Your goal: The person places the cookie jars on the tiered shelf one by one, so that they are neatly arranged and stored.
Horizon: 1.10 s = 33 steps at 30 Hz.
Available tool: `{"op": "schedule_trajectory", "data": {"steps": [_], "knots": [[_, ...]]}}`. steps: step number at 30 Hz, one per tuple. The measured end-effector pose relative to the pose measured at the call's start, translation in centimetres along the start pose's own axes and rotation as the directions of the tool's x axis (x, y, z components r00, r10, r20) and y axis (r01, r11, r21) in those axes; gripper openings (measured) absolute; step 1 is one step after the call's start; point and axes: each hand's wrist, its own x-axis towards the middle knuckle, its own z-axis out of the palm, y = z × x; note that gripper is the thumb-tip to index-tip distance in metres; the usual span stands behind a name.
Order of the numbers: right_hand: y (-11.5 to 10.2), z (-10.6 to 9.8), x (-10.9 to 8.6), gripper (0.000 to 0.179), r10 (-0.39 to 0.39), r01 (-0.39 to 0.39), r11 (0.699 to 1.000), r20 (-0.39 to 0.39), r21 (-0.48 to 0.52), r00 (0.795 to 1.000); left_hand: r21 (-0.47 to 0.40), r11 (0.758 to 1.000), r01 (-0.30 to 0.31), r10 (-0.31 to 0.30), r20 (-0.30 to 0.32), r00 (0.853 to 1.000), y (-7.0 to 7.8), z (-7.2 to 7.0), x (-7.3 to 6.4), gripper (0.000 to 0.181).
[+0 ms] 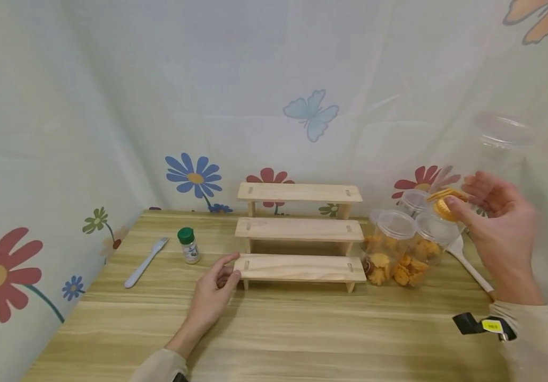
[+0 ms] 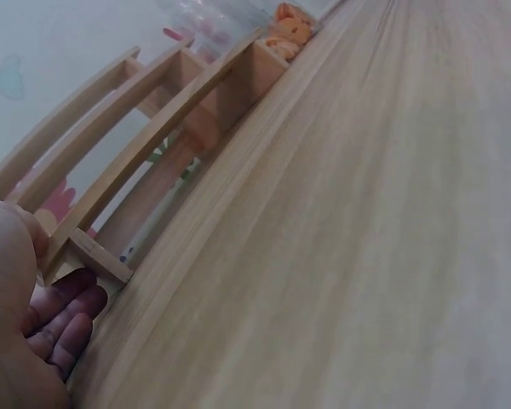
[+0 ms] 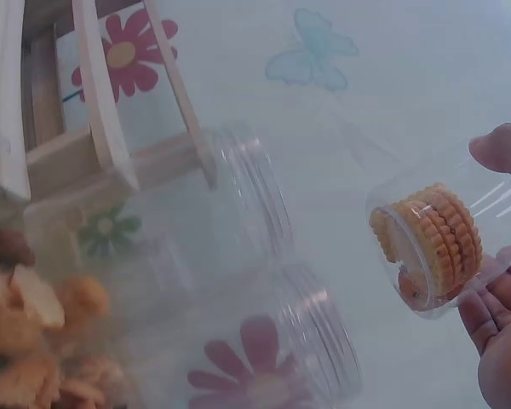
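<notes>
Right hand has thumb and fingers wrapped round the held jar, part-filled with crackers, up off the surface at the right of the head frame. Jar's tilted: long axis runs from cracker end at lower left to lid end at upper right, so not upright. Key relation, my read: jar sits right of and above the wooden stand at frame centre, well apart from it, with the standing jars between, lower down. Right hand is the nearer one to the jar. Left hand is at the stand's left end, lowest shelf, thumb and fingers pinching its corner, other fingers bent underneath.
</notes>
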Motion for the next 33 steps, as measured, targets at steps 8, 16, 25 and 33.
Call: {"op": "schedule_trajectory", "data": {"steps": [8, 16, 25, 33], "knots": [[-0.7, 4.3, 0.2, 0.053, -0.045, 0.028, 0.986, 0.099, 0.167, 0.994, -0.009, 1.0, -0.013, 0.013, 0.003, 1.0, -0.1, 0.0, 0.0, 0.041], [-2.4, 9.9, -0.4, 0.054, -0.118, 0.09, 0.985, 0.195, 0.146, 0.974, -0.006, 1.0, -0.003, 0.003, 0.005, 1.0, 0.0, 0.0, 0.0, 0.041], [-4.0, 16.3, -0.5, 0.057, -0.153, 0.067, 0.959, 0.302, 0.275, 0.941, 0.008, 1.0, -0.019, 0.019, 0.003, 1.0, 0.2, 0.1, 0.3, 0.04], [-4.5, 22.3, -1.3, 0.06, -0.165, 0.034, 0.947, 0.393, 0.321, 0.904, 0.006, 1.0, -0.017, 0.017, 0.004, 1.0, 0.1, 0.0, -0.1, 0.041]]}}
